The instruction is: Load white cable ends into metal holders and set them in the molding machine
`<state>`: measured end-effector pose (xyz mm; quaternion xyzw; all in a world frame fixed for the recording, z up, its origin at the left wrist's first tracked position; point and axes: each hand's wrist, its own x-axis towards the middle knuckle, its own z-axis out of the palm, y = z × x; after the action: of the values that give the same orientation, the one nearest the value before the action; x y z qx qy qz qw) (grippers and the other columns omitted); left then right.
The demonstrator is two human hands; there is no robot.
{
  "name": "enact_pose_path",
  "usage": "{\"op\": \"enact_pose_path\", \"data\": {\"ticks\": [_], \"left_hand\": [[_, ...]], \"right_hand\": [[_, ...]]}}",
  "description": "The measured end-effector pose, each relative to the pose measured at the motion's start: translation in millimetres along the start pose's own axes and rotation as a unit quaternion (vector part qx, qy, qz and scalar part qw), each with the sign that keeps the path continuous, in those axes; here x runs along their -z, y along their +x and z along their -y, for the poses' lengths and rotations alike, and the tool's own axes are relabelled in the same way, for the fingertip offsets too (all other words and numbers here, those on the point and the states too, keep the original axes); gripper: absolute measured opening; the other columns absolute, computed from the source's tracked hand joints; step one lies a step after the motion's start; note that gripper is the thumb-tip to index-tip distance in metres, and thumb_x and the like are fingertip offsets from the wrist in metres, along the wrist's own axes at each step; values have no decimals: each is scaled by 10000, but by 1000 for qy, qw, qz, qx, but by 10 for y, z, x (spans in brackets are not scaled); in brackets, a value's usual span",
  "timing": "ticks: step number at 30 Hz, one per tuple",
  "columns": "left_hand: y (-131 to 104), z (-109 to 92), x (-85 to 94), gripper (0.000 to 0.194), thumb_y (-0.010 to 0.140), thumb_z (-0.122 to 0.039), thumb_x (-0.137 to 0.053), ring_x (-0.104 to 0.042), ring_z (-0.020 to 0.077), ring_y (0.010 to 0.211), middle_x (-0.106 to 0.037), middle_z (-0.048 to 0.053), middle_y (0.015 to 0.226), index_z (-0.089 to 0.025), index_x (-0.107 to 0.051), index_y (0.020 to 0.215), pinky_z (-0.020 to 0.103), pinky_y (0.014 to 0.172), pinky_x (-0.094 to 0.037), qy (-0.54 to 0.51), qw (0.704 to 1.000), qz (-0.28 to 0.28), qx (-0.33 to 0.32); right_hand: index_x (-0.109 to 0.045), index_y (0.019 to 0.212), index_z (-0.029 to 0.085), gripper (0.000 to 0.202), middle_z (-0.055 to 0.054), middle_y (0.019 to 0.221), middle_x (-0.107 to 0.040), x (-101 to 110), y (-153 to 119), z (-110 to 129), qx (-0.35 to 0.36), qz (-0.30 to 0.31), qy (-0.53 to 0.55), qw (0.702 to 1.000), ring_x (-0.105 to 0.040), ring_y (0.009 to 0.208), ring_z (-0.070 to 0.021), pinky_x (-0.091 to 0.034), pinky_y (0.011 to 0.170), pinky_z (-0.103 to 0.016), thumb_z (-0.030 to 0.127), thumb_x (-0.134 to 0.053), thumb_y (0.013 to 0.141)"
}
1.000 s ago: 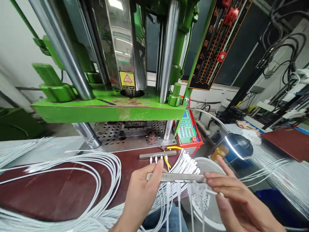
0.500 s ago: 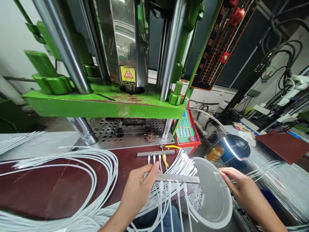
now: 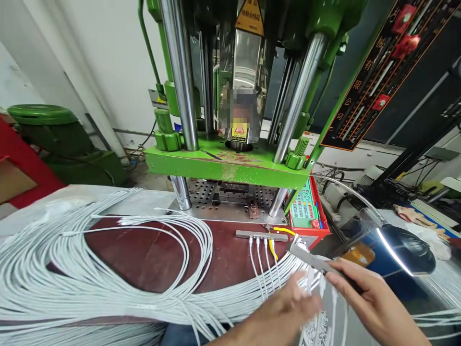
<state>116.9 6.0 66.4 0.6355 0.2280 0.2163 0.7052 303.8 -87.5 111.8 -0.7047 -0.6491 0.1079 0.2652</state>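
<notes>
My right hand (image 3: 374,298) is closed on a flat grey metal bar (image 3: 310,258), gripped by its right part and tilted down to the right. Several white cables with moulded plug ends (image 3: 322,287) hang from its lower edge. My left hand (image 3: 284,312) is smeared by motion just below and left of these cables; whether it touches one I cannot tell. A second metal bar (image 3: 248,234) lies on the dark red board with several cable ends attached along it. Beside it are yellow-handled pliers (image 3: 284,231), partly hidden by the bar.
A large bundle of white cables (image 3: 118,300) spreads over the dark red board (image 3: 137,259). Behind stands a green press (image 3: 223,166) with steel columns. A red control box (image 3: 319,214) sits at its right. Below my hands, small white scraps (image 3: 319,331) lie in a bin.
The held bar has passed from my left hand to my right, and its angle has changed. My left hand has dropped lower. The view has swung left.
</notes>
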Motion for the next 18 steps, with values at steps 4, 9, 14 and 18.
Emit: {"op": "enact_pose_path", "data": {"ticks": [4,9,14,18], "left_hand": [[100,-83,257,504,681,-709,-569,-672,210,665,-725,21,780,-370,-663,1042,335,560,-525,14,998,61,9],[163,-246,844,386,682,-697,-581,-643,192,565,-695,-9,657,-369,-701,847,305,466,-496,20,1000,-5,-11],[-314,-251,987,368,717,-655,-569,-623,207,582,-667,11,629,-312,-696,749,316,462,-488,42,990,-123,-46],[-481,-272,897,439,778,-620,-496,-628,226,664,-687,62,695,-229,-673,685,330,570,-511,59,967,-234,-82]], "right_hand": [[-673,1091,235,300,-64,1037,-689,182,229,-40,22,12,14,1000,-646,914,-220,-535,760,-258,417,-533,899],[-688,1048,192,359,-57,834,-692,247,416,-123,-2,-77,14,997,-641,754,-204,-537,690,-248,467,-518,893],[-682,904,197,365,-19,730,-655,231,579,-123,-27,-53,5,998,-615,674,-175,-497,599,-216,510,-493,891],[-654,841,196,403,0,736,-653,-102,852,-34,-9,81,13,997,-607,676,-162,-457,602,-235,485,-395,946]]}}
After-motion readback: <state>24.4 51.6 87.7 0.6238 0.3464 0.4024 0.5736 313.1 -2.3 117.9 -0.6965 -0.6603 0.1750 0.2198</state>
